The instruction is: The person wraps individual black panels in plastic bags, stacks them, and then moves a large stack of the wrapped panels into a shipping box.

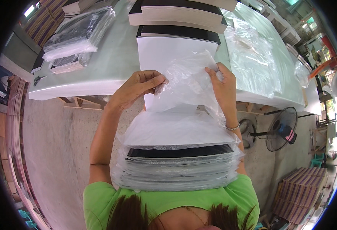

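Between my two hands a thin see-through plastic bag (189,74) is spread out, crumpled and partly see-through. My left hand (139,86) pinches its left edge between thumb and fingers. On the other side my right hand (224,82) grips the bag's right edge, thumb on top. Behind the bag stands a white board (168,48) at the front of a stack on the table. Close to my chest lies a pile of plastic-wrapped sheets (176,172), with a black sheet (180,151) showing near its top and loose plastic (168,128) over it.
More stacked black-and-white boards (176,17) stand farther back on the covered table (111,73). Bagged black sheets (80,32) and scissors (39,79) lie at the left. Flat plastic bags (250,57) cover the right side. A fan (281,129) stands at the right.
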The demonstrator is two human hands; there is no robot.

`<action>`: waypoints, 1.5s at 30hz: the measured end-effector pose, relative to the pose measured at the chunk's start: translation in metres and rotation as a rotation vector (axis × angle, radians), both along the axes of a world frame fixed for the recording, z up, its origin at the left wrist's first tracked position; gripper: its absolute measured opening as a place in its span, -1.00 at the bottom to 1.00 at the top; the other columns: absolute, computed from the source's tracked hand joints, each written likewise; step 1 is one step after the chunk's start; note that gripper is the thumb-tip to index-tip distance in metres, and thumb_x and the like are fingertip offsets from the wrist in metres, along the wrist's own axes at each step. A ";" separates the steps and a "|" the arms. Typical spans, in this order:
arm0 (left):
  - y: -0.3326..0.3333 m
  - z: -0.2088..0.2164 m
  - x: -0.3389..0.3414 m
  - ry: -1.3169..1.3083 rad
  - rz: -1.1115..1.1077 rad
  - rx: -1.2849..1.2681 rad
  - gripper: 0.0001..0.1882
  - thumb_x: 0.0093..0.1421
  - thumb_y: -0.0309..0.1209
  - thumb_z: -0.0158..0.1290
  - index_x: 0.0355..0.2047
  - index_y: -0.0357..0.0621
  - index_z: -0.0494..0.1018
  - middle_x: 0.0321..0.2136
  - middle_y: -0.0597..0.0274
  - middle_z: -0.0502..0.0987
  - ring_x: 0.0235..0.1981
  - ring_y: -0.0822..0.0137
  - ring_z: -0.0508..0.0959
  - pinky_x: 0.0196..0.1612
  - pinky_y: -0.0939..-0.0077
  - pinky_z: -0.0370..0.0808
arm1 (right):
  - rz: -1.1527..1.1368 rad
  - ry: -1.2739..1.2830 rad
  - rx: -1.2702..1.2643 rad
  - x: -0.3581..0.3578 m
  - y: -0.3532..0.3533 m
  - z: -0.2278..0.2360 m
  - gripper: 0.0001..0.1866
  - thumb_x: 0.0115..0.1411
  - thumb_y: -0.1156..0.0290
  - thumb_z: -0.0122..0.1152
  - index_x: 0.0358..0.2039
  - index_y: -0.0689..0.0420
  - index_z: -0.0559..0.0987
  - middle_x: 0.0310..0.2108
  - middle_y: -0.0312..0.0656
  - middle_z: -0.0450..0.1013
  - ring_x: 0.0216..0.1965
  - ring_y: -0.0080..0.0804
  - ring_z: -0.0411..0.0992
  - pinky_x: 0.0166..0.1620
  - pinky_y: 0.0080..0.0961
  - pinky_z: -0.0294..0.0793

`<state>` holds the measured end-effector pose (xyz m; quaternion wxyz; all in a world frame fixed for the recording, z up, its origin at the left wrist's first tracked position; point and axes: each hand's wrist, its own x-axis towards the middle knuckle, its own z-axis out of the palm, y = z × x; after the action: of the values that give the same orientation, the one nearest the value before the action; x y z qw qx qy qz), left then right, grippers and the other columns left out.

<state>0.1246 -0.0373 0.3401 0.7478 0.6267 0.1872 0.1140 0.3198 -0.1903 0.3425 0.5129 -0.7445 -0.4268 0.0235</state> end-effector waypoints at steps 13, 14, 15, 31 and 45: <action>-0.014 -0.001 0.014 -0.109 -0.048 -0.196 -0.76 0.09 -0.26 0.15 -0.35 -0.16 0.48 -0.53 0.40 0.45 -0.53 0.61 0.40 -0.44 0.77 0.36 | -0.073 -0.227 0.034 -0.007 -0.004 0.011 -0.56 -0.02 0.24 0.30 -0.17 0.18 0.44 -0.41 -0.05 0.41 -0.38 -0.20 0.37 -0.28 -0.39 0.36; -0.016 0.002 0.014 -0.106 -0.081 -0.251 -0.78 0.08 -0.27 0.15 -0.36 -0.13 0.47 -0.52 0.43 0.46 -0.54 0.63 0.41 -0.45 0.79 0.36 | -0.066 -0.222 0.023 -0.008 -0.004 0.012 -0.55 -0.02 0.24 0.31 -0.16 0.17 0.44 -0.41 -0.05 0.41 -0.39 -0.20 0.37 -0.29 -0.39 0.36; -0.018 0.001 0.014 -0.107 -0.068 -0.295 -0.78 0.08 -0.27 0.15 -0.36 -0.16 0.48 -0.54 0.41 0.45 -0.55 0.63 0.40 -0.47 0.79 0.36 | -0.052 -0.204 -0.007 -0.008 -0.005 0.012 -0.58 -0.01 0.25 0.29 -0.16 0.17 0.45 -0.42 -0.05 0.41 -0.40 -0.20 0.37 -0.29 -0.39 0.36; -0.024 0.035 0.019 -0.216 0.020 -0.238 -0.74 0.02 -0.23 0.21 -0.43 -0.18 0.49 -0.60 0.37 0.45 -0.62 0.61 0.35 -0.55 0.79 0.24 | 0.155 -0.180 0.157 0.011 -0.019 0.048 -0.83 0.04 0.47 0.18 -0.30 0.16 0.55 -0.44 -0.22 0.46 -0.42 -0.40 0.39 -0.30 -0.55 0.35; -0.026 0.023 0.030 -0.291 -0.167 -0.114 -0.78 -0.01 -0.30 0.24 -0.51 -0.13 0.44 -0.61 0.39 0.42 -0.59 0.61 0.34 -0.52 0.74 0.25 | 0.596 -0.389 0.282 -0.026 -0.006 0.053 -0.67 -0.20 0.76 0.19 -0.40 0.07 0.55 -0.32 -0.25 0.44 -0.39 -0.41 0.46 -0.45 -0.61 0.42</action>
<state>0.1548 -0.0629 0.3633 0.8082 0.5735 0.0303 0.1304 0.2942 -0.1960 0.3954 0.4903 -0.5006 -0.7128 -0.0292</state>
